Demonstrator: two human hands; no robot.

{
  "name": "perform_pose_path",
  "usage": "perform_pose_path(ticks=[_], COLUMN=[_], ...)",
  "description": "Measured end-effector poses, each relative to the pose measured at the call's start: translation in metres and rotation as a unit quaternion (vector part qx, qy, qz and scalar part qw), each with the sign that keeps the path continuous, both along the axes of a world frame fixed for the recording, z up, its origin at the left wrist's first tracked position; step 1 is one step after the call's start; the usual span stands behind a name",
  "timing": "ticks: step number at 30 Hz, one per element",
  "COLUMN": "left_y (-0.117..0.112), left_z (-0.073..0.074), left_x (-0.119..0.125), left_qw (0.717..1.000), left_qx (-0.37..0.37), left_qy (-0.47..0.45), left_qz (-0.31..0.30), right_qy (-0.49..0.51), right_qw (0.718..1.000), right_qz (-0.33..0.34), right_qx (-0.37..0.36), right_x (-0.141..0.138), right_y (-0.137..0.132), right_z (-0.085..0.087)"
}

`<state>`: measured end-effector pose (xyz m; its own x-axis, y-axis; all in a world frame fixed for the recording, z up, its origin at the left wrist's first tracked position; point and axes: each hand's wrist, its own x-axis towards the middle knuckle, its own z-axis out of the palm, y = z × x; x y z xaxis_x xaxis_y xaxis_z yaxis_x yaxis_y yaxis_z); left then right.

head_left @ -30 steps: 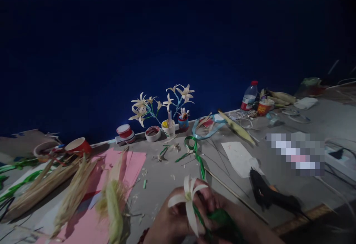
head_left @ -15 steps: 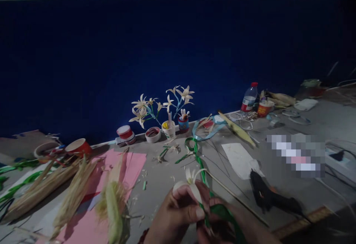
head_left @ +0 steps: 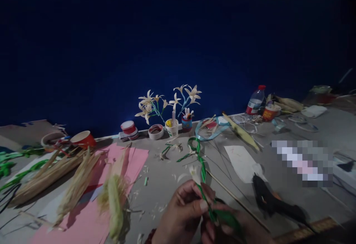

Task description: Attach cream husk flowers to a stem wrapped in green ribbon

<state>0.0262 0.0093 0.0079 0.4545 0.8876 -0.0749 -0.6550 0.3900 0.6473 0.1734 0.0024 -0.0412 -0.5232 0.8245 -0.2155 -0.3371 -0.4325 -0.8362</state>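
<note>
pinching a thin green wrapped stem [head_left: 205,195] between thumb and forefinger, the left hand [head_left: 182,214] sits low in the middle of the view, just above the grey worktop [head_left: 167,173]. the stem carries a small pale husk flower [head_left: 194,170] at its upper end, which points away from the person. the right hand [head_left: 230,229] is curled close beside the left, its fingers closed on a strip of green ribbon [head_left: 228,218] that meets the stem; the two hands touch.

to the right of the hands lies a black glue gun [head_left: 274,203] on the worktop, with a white sheet of paper [head_left: 240,160] just beyond it. to the left, a pink sheet of paper [head_left: 97,207] bears a pale yellow corn cob with husk [head_left: 114,203], and bundles of dried straw-coloured husk [head_left: 55,177] lie beside it. against the dark blue wall [head_left: 178,51] stand a bunch of finished cream husk flowers [head_left: 169,101] on blue stems, small paper cups [head_left: 171,127], a red paper cup [head_left: 82,139] and a clear plastic water bottle with a red cap [head_left: 255,101].
</note>
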Motion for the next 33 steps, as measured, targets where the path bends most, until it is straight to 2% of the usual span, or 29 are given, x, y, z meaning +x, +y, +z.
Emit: perform_pose_path(ticks=[3,5,7,8,9,11,12,14,17,19,25,30,33], left_y=[0.001,0.004,0.007,0.008,0.009,0.011,0.011,0.01,0.008,0.006,0.006,0.004,0.001], left_z=[0.003,0.0,-0.005,-0.007,-0.009,-0.01,-0.009,-0.006,-0.003,-0.004,-0.01,-0.012,-0.013], left_x=[-0.003,-0.004,-0.004,-0.003,-0.003,0.0,0.001,0.003,0.004,0.004,0.006,0.009,0.011], left_qw=[0.999,0.998,0.996,0.994,0.993,0.991,0.99,0.989,0.987,0.986,0.984,0.977,0.976], left_qx=[0.004,0.006,-0.001,-0.006,-0.013,-0.025,-0.03,-0.039,-0.045,-0.049,-0.062,-0.088,-0.09], left_qy=[0.002,0.005,0.013,0.019,0.024,0.031,0.032,0.032,0.04,0.045,0.025,0.02,0.02], left_qz=[0.033,0.059,0.091,0.105,0.116,0.13,0.133,0.137,0.147,0.155,0.168,0.194,0.196], right_qy=[-0.02,-0.059,-0.139,-0.184,-0.215,-0.237,-0.241,-0.24,-0.217,-0.207,-0.171,-0.173,-0.18], right_qw=[0.997,0.979,0.928,0.893,0.866,0.852,0.853,0.874,0.92,0.937,0.954,0.942,0.943], right_qz=[-0.072,-0.191,-0.319,-0.36,-0.374,-0.338,-0.329,-0.3,-0.244,-0.21,-0.182,-0.209,-0.204], right_qx=[-0.013,0.025,0.129,0.196,0.254,0.321,0.326,0.297,0.217,0.19,0.167,0.196,0.194], right_x=[0.006,0.012,0.018,0.018,0.017,0.009,0.005,-0.004,-0.007,-0.004,-0.002,-0.013,-0.014], right_y=[0.002,0.003,0.001,-0.002,-0.006,-0.013,-0.015,-0.016,-0.009,-0.004,0.001,-0.004,-0.004], right_z=[-0.003,-0.001,0.009,0.017,0.024,0.039,0.045,0.051,0.048,0.043,0.035,0.037,0.036])
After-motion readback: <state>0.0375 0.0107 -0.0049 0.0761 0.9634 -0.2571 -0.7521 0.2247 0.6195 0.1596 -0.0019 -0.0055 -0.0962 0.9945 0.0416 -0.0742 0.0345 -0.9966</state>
